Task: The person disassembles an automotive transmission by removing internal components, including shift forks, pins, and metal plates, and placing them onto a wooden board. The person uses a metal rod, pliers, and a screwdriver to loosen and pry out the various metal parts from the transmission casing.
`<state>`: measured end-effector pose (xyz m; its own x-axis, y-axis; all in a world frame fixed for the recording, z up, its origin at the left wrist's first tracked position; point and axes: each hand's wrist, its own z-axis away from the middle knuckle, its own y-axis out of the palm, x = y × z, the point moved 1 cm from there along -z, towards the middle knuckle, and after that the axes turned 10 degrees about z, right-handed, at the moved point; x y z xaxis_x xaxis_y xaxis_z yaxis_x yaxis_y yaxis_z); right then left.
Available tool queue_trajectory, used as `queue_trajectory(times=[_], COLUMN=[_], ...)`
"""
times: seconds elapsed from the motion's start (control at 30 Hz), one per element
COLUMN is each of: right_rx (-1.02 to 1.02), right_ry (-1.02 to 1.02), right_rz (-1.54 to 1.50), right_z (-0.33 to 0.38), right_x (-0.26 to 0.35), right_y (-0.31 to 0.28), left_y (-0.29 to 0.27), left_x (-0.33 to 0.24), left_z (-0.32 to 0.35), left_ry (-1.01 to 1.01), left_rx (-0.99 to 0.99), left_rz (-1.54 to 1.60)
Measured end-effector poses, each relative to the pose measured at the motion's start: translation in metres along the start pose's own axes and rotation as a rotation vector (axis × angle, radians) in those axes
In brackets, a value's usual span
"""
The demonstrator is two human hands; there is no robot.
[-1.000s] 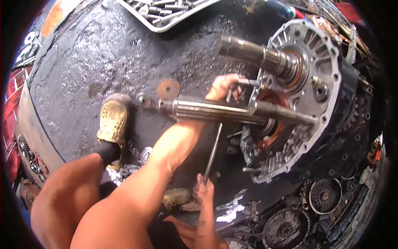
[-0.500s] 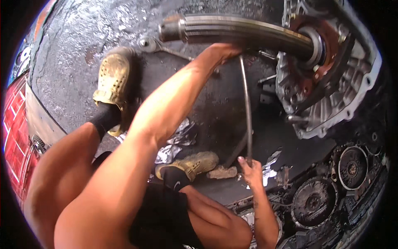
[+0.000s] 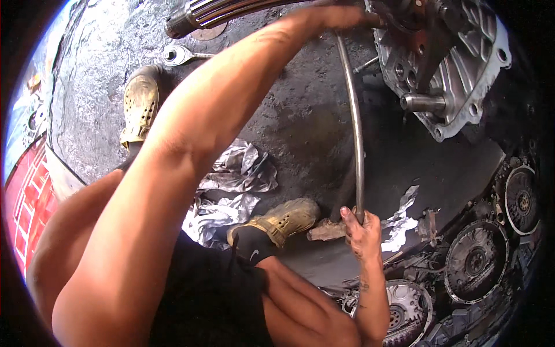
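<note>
Head view: you crouched over a dark, oil-stained concrete floor, its left part paler and rough. Crumpled silvery foil sheets lay between your feet, both in dirty yellow perforated clogs. Along the right edge sat a row of round clutch plates and gear parts. At far left ran a red panel with white grid lines; I couldn't tell what it was.

Your right hand had its fingers closed round the lower end of a long thin steel rod, which rose toward the grey gearbox housing at top right. Your left hand reached to the housing beside the splined shaft; its fingers were hidden, so I couldn't tell their grip. A ring spanner lay on the floor near the shaft's end.
</note>
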<state>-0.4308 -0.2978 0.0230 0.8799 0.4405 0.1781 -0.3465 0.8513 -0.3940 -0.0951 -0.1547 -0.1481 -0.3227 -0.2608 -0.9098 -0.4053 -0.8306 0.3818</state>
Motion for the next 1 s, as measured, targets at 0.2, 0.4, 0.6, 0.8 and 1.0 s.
queue_trajectory(times=[0.2,0.4,0.6,0.8,1.0], right_rx=[-0.020,-0.034,-0.119,-0.291,-0.188], right_ry=[0.078,0.022,-0.112,-0.209,-0.528], right_rz=[0.000,0.030,0.089,0.385,0.541], right_z=[0.011,0.004,-0.011,-0.013,-0.013], right_x=[-0.021,-0.055,-0.098,-0.101,-0.072], right_y=[-0.003,0.014,0.021,0.007,-0.009], left_y=[0.016,0.025,0.038,0.027,-0.055], left_x=[0.005,-0.004,-0.004,-0.024,-0.049], left_z=[0.025,0.055,0.066,0.120,0.234], left_ry=[0.080,0.084,-0.013,-0.151,-0.215], left_rx=[-0.058,-0.036,0.064,0.162,0.718], left_rz=[-0.206,-0.160,-0.248,-0.524,-0.491])
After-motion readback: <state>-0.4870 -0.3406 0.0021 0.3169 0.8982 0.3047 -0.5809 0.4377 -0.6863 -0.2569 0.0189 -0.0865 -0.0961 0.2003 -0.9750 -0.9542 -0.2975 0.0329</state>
